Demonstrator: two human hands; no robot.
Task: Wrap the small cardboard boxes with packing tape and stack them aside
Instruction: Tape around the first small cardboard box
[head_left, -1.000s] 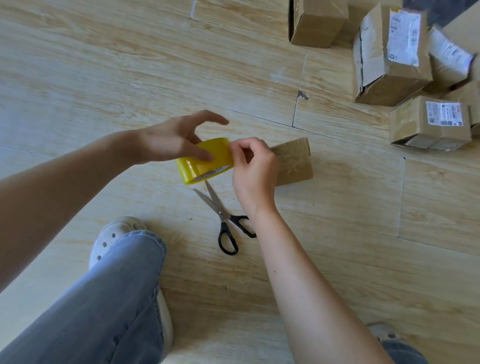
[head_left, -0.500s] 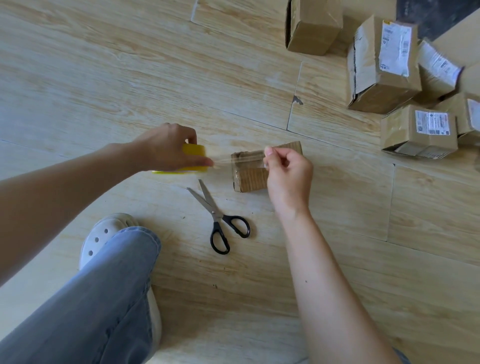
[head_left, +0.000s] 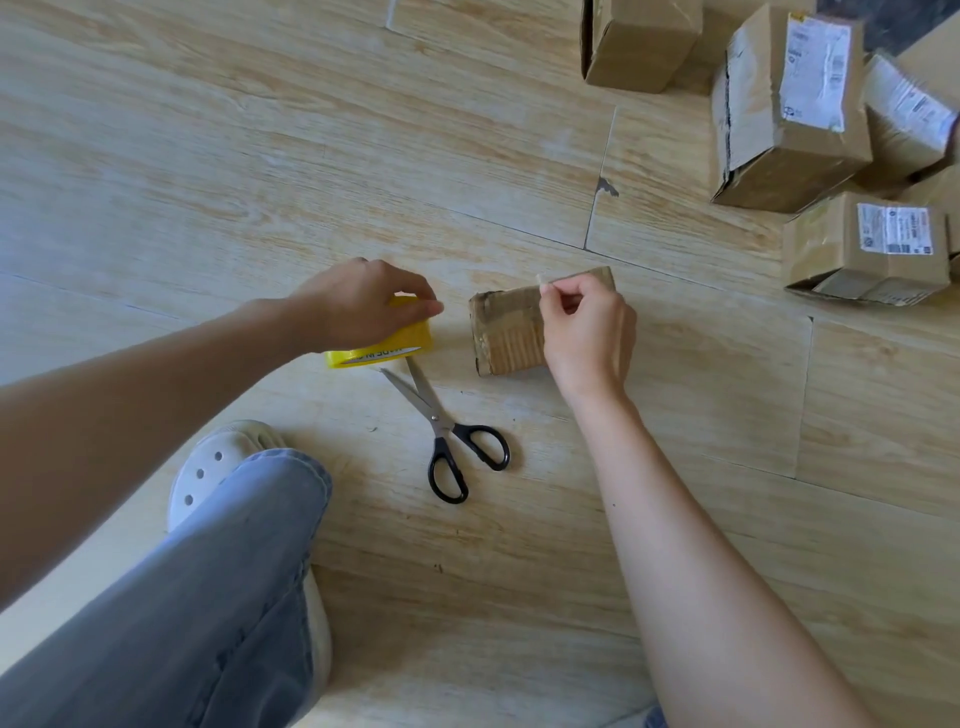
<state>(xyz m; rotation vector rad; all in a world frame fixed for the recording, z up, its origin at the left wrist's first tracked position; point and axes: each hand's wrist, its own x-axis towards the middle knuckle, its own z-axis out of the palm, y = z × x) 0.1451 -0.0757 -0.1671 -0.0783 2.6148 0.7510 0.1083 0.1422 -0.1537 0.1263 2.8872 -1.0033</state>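
A small brown cardboard box (head_left: 506, 332) lies on the wooden floor at the centre. My left hand (head_left: 363, 301) grips the yellow roll of packing tape (head_left: 384, 348) just left of the box, low over the floor. My right hand (head_left: 587, 327) is over the right part of the box and pinches the free end of the clear tape (head_left: 543, 280) between thumb and fingers. A thin clear strip runs from the roll toward that hand, barely visible.
Black-handled scissors (head_left: 447, 436) lie open on the floor just in front of the roll. Several taped, labelled cardboard boxes (head_left: 789, 114) sit piled at the upper right. My jeans leg (head_left: 197, 597) and white clog (head_left: 208, 467) are at the lower left.
My hands drew apart, pulling a length of tape off the roll. The right hand carried the tape end rightward over the box, uncovering its left part; the left hand lowered the roll toward the floor.
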